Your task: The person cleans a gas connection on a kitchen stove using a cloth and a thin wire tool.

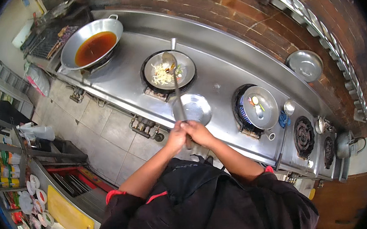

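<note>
My left hand [176, 138] and my right hand [198, 133] come together in front of my body, both closed around the handle of a long metal ladle [179, 93]. Its bowl end rests in or just over a frying pan [187, 60] on a burner. Pale shredded pieces [161, 74] lie in that pan, with some green and orange bits and a dark patch beside the ladle. Below the pan, partly behind the ladle handle, a shallow metal bowl [199, 108] sits on the steel counter near its front edge.
At the left, a large wok [116, 29] holds reddish-brown liquid, with a charcoal grill [42, 46] behind. Rightward, blue flame shows beside a second pan [270, 101] containing food pieces. Another ladle [289, 106] and bare burners [304, 136] follow. A yellow cutting board [64, 210] lies lower left.
</note>
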`<state>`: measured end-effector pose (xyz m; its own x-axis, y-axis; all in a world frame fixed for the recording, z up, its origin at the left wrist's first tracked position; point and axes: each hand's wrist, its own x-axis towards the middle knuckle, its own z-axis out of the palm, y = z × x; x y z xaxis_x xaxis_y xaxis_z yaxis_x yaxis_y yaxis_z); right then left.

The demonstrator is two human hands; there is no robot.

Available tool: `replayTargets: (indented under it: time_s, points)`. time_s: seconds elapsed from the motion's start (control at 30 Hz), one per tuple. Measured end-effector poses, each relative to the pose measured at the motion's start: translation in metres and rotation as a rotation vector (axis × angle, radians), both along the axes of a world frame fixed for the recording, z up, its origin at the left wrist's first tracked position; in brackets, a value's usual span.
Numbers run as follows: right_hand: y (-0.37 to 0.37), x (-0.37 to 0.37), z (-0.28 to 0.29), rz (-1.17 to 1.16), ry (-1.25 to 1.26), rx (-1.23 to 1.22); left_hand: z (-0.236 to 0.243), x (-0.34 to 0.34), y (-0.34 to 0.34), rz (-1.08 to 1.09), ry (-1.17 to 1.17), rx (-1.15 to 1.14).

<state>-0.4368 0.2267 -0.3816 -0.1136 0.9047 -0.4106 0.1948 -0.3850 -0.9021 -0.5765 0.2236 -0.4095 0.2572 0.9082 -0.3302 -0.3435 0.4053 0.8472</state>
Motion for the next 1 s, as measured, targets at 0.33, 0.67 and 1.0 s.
replayTargets:
  time_s: [0.33, 0.67, 1.0]
  points:
    - [0.014, 0.018, 0.027, -0.031, -0.928, 0.244, -0.061, -0.101, 0.016, -0.806, 0.291, 0.315]
    - [0.026, 0.049, 0.045, 0.068, -0.734, 0.156, -0.242, -0.3, -0.112, -0.75, 0.817, -0.297]
    - [0.048, 0.085, 0.025, -0.127, 0.093, -0.233, -0.224, -0.308, -0.236, -0.599, 0.902, -0.435]
